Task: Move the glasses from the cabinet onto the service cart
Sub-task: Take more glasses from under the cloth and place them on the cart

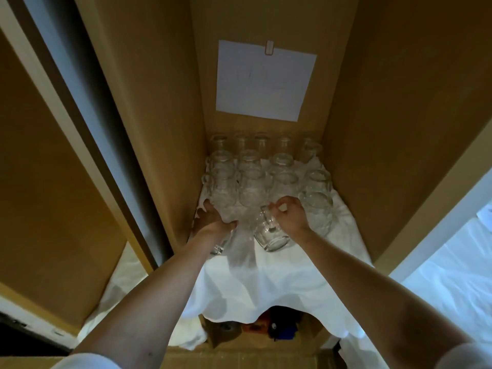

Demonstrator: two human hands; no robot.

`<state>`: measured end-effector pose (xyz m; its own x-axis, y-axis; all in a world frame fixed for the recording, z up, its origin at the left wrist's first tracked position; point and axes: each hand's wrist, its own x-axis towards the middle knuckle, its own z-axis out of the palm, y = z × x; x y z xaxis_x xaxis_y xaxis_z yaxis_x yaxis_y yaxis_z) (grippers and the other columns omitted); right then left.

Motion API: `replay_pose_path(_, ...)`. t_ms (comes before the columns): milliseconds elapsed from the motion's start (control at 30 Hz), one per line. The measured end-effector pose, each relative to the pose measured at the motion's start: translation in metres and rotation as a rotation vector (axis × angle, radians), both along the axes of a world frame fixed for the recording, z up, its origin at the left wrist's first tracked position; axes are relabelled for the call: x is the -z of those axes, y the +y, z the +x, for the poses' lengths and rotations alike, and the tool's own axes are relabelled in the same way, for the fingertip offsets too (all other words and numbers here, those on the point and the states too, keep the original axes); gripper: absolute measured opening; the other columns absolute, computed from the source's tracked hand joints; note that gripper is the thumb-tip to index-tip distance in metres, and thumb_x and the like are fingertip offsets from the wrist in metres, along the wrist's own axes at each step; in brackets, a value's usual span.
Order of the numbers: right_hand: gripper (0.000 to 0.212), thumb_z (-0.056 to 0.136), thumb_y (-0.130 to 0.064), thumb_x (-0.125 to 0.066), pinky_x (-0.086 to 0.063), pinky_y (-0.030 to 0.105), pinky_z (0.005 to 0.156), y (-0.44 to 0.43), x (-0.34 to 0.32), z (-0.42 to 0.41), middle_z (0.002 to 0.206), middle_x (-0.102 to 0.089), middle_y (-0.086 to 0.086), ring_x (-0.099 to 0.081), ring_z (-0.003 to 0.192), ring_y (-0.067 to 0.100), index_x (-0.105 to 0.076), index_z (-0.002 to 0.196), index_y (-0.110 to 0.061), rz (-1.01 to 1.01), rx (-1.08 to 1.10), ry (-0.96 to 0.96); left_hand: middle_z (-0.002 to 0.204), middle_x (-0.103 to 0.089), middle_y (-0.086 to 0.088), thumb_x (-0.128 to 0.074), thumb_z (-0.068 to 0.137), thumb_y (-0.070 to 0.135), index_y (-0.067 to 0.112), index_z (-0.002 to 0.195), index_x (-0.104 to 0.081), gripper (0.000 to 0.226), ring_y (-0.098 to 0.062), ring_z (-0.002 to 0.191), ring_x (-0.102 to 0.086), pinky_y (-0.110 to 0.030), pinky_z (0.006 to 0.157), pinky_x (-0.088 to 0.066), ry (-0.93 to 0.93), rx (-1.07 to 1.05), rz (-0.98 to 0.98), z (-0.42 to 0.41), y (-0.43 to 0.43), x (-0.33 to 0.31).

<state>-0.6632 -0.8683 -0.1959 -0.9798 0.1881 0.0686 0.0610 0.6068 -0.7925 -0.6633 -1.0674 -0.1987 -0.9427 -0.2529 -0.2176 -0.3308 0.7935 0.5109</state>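
Glass mugs, paper sheet apparently illegible

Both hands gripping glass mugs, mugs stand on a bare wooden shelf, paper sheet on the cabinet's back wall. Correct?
Wrong on the shelf: it isn't bare. The head view shows the mugs standing on a white cloth that drapes over its front edge. The rest holds: left hand and right hand each grip a mug, paper sheet on the back wall.

The left hand covers most of the near mug, its grip unclear. Marks on the paper are too faint to read. The cloth half-hides clutter below.
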Motion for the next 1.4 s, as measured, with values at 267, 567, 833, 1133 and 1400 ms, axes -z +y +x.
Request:
replay_pose_path(267, 0.093, 0.08, -0.039, -0.07, -0.039, 0.033, 0.106, -0.017, 0.029, -0.022, 0.14, -0.046, -0.001, -0.049, 0.125, 0.021, -0.01, 0.15, -0.025, -0.188, -0.16, -0.316, 0.136, -0.045, -0.003, -0.059, 0.056, 0.078, 0.046, 0.135, -0.011, 0.098, -0.028, 0.125, -0.046, -0.043, 0.099, -0.044, 0.032, 0.134, 0.067, -0.025, -0.015, 0.018)
replay_pose_path(567, 0.066, 0.061, -0.053, -0.084, -0.056, 0.037, 0.081, -0.011, 0.014, -0.054, 0.098, -0.068, 0.0, -0.066, 0.094, 0.019, -0.057, 0.11, -0.019, -0.114, -0.297, -0.449, 0.094, -0.058, 0.007, -0.067, 0.053, 0.078, 0.032, 0.104, -0.028, 0.079, -0.018, 0.085, -0.054, -0.029, 0.069, -0.044, 0.054, 0.14, 0.098, -0.034, -0.013, 0.012)
replay_pose_path(833, 0.066, 0.065, -0.035, -0.086, -0.045, 0.016, 0.077, -0.018, 0.007, -0.042, 0.113, -0.053, 0.0, -0.053, 0.106, 0.016, -0.036, 0.105, -0.017, -0.127, -0.11, -0.248, 0.106, -0.058, 0.009, -0.072, 0.049, 0.076, 0.034, 0.112, -0.038, 0.083, -0.017, 0.097, -0.061, -0.033, 0.08, -0.053, 0.258, 0.023, 0.319, -0.026, -0.016, 0.007)
replay_pose_path(1133, 0.056, 0.053, -0.042, -0.085, -0.031, 0.003, 0.085, -0.009, 0.025, -0.003, 0.106, -0.048, 0.004, -0.05, 0.101, 0.016, -0.046, 0.085, -0.018, 0.215, -0.061, 0.083, 0.151, -0.023, -0.001, -0.086, 0.063, 0.032, 0.032, 0.147, -0.021, 0.107, -0.019, 0.138, -0.026, -0.023, 0.108, -0.027, 0.347, 0.215, 0.391, 0.002, -0.022, 0.006)
replay_pose_path(1400, 0.094, 0.075, -0.056, -0.068, -0.049, 0.046, 0.095, 0.005, 0.011, 0.028, 0.158, 0.007, -0.002, -0.032, 0.137, 0.034, -0.01, 0.148, -0.039, 0.48, -0.177, 0.01, 0.158, -0.003, -0.004, -0.076, 0.07, 0.047, 0.031, 0.151, -0.004, 0.11, -0.024, 0.145, -0.005, -0.03, 0.114, -0.015, 0.322, 0.267, 0.144, 0.009, -0.02, 0.004)
